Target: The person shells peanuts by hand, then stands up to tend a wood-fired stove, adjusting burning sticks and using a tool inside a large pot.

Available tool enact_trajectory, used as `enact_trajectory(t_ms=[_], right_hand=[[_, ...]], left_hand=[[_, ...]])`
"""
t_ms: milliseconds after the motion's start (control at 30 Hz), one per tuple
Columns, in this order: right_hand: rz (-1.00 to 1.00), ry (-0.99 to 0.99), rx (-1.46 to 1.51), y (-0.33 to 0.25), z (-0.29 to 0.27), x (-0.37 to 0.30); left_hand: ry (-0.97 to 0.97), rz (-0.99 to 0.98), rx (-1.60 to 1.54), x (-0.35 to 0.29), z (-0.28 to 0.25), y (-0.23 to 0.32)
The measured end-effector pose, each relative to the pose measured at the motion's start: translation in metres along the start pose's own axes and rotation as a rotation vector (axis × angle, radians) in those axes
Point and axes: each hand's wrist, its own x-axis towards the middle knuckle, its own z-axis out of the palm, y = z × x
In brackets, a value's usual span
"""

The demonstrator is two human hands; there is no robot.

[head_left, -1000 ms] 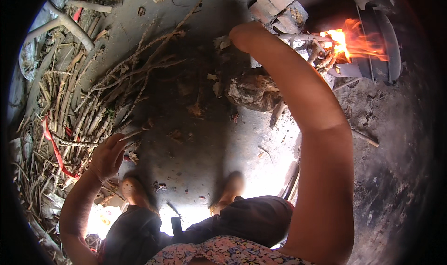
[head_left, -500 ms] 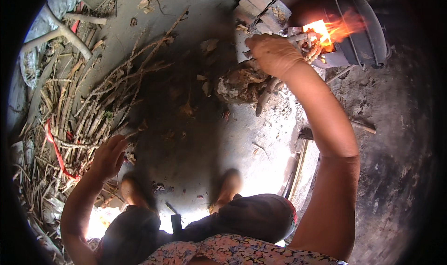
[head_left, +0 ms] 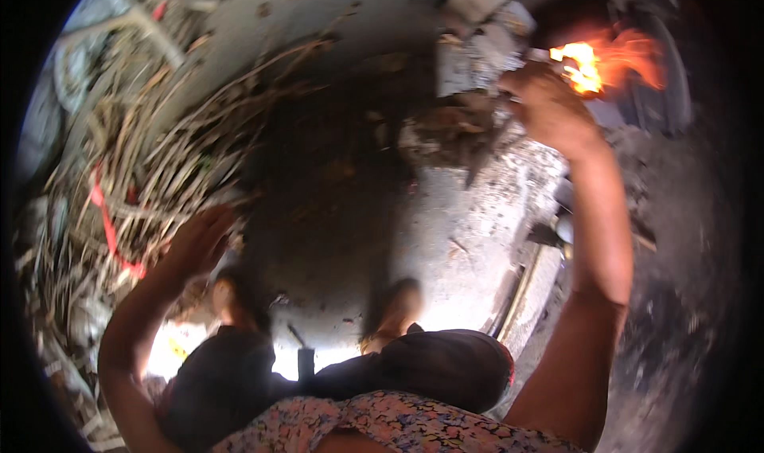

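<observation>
My right hand (head_left: 549, 111) is closed at the mouth of the stove, gripping a stick whose pale end (head_left: 539, 55) shows beside the flames (head_left: 582, 67). Motion blur and the hand itself hide most of that stick. My left hand (head_left: 199, 240) hangs with its fingers loosely stretched, holding nothing that I can see. It is beside the right edge of a large pile of thin dry sticks (head_left: 151, 174). A rough chunk of wood (head_left: 442, 134) lies on the floor left of my right hand.
Bricks (head_left: 481, 43) are stacked left of the fire. A dark round metal piece (head_left: 672, 79) stands right of the flames. A red strip (head_left: 107, 226) lies across the sticks, and a thick forked branch (head_left: 151, 31) rests behind them. A long board (head_left: 529, 298) lies near my right knee.
My right hand has moved right, closer to the flames, with the stick. My left hand has risen slightly. The whole view has shifted a little and is now blurred.
</observation>
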Motion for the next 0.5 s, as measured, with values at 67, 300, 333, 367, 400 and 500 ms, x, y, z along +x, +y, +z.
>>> enact_trajectory(t_ms=[67, 300, 333, 367, 400, 500], right_hand=[[0.001, 0.060, 0.073, 0.006, 0.014, -0.011], [-0.053, 0.052, -0.079, -0.024, 0.007, -0.013], [-0.106, 0.118, -0.131, -0.032, 0.003, -0.015], [-0.143, 0.185, -0.195, -0.040, -0.001, -0.020], [-0.142, 0.253, -0.196, -0.048, -0.004, -0.025], [-0.124, 0.366, -0.067, -0.086, -0.005, -0.038]], left_hand=[[-0.040, -0.064, -0.013, 0.010, 0.002, 0.003], [-0.194, -0.130, 0.016, -0.005, 0.013, -0.008], [-0.178, -0.125, 0.088, -0.007, 0.012, -0.008], [-0.157, -0.102, 0.157, -0.005, 0.013, -0.012], [-0.138, -0.073, 0.234, -0.002, 0.009, -0.017], [-0.190, -0.165, 0.410, -0.022, 0.029, -0.047]])
